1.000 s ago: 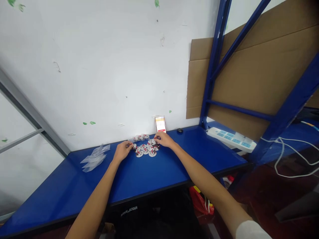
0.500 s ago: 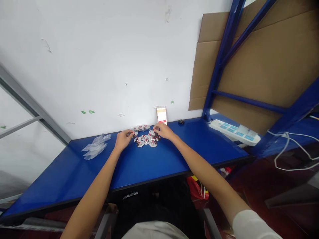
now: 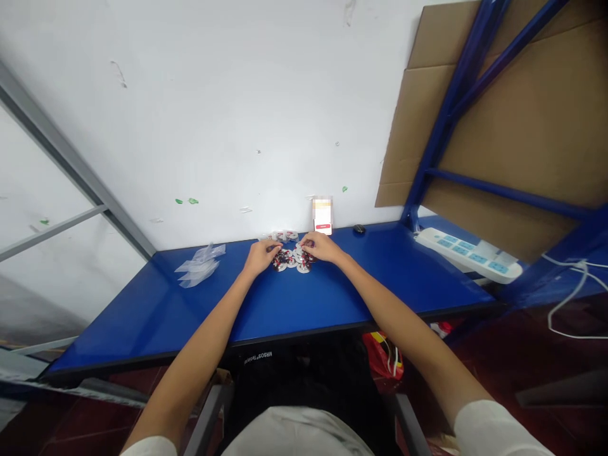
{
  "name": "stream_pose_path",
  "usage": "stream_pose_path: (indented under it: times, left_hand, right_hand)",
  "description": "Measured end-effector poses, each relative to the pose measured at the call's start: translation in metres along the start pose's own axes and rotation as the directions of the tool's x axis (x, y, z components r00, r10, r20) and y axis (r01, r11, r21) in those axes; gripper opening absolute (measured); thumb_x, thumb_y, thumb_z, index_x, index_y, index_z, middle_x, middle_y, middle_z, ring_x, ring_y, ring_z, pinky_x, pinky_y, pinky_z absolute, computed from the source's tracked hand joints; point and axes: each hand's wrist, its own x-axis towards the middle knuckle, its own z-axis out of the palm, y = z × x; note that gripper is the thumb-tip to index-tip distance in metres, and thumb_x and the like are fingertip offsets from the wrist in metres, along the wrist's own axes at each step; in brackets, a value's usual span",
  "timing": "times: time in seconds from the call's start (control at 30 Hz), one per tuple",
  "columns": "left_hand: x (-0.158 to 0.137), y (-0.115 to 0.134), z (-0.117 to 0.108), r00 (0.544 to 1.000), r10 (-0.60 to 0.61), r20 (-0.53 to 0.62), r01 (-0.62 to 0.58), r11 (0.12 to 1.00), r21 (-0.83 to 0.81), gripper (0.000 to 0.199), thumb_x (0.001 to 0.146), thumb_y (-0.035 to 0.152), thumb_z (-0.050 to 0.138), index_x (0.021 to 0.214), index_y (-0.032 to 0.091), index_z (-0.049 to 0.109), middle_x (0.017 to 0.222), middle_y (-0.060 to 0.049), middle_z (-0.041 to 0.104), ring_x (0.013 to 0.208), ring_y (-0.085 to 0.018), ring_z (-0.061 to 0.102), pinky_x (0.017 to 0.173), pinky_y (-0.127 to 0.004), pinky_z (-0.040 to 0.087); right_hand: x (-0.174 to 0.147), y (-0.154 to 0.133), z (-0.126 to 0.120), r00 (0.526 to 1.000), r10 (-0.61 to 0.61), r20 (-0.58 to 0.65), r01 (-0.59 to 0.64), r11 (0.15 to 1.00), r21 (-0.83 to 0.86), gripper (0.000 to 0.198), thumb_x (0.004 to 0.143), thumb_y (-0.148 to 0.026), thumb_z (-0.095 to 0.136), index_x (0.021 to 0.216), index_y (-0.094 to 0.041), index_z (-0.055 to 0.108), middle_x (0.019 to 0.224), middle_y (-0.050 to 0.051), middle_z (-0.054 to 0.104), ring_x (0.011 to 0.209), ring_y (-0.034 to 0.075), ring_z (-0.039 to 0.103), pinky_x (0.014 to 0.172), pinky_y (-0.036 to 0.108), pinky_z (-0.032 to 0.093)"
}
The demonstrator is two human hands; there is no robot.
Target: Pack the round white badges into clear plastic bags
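A pile of round silver discs with red and dark parts (image 3: 291, 258) lies on the blue table (image 3: 294, 301); their exact kind is too small to tell. At the pile's left edge is my left hand (image 3: 261, 256), fingers pinched together, with what they hold hidden. My right hand (image 3: 322, 246) pinches at the upper right of the pile, its fingertips closed on the edge of a silver disc (image 3: 299, 247). Just behind, close to the wall, sits a row of similar discs in clear plastic (image 3: 287, 235).
Clear plastic bags (image 3: 202, 266) lie on the left of the table. A phone with a lit screen (image 3: 323, 216) leans on the wall (image 3: 266, 101). To its right are a small black object (image 3: 359, 228) and a white power strip (image 3: 468, 254). A blue metal frame (image 3: 434, 139) rises at right.
My left hand has moved inward to the pile, bringing the disc it held away from the pile's left side. My right hand stays at the upper right. The view has shifted slightly.
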Motion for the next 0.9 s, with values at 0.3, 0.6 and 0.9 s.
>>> stream_pose_path:
  times: [0.3, 0.6, 0.9]
  left_hand:
    - [-0.003, 0.029, -0.013, 0.994, 0.104, -0.021, -0.105, 0.994, -0.042, 0.026, 0.101, 0.035, 0.063, 0.11, 0.023, 0.084, 0.106, -0.005, 0.081, 0.086, -0.021, 0.068, 0.085, -0.033, 0.051]
    - [-0.007, 0.029, -0.02, 0.989, 0.072, 0.127, -0.072, 0.997, -0.006, 0.024, 0.096, 0.032, 0.062, 0.1, 0.023, 0.084, 0.095, -0.003, 0.081, 0.08, -0.02, 0.068, 0.076, -0.031, 0.049]
    - [-0.006, 0.018, -0.017, 0.986, 0.038, 0.161, -0.044, 0.998, 0.036, 0.028, 0.095, 0.036, 0.06, 0.103, 0.024, 0.085, 0.099, -0.005, 0.082, 0.083, -0.023, 0.071, 0.078, -0.033, 0.053]
  right_hand:
    - [-0.001, 0.002, -0.001, 0.999, 0.041, 0.002, -0.041, 0.999, -0.004, 0.015, 0.092, -0.011, 0.07, 0.1, -0.019, 0.08, 0.098, 0.005, 0.076, 0.083, 0.016, 0.069, 0.078, 0.026, 0.051]
    - [-0.002, 0.0, -0.002, 0.999, 0.045, 0.005, -0.045, 0.999, 0.015, 0.016, 0.091, -0.009, 0.069, 0.098, -0.018, 0.08, 0.097, 0.005, 0.078, 0.084, 0.016, 0.07, 0.079, 0.026, 0.051]
    - [-0.001, 0.0, 0.0, 0.997, 0.079, 0.026, -0.08, 0.996, 0.031, 0.016, 0.091, -0.009, 0.069, 0.1, -0.018, 0.08, 0.094, 0.004, 0.078, 0.081, 0.016, 0.07, 0.076, 0.025, 0.052]
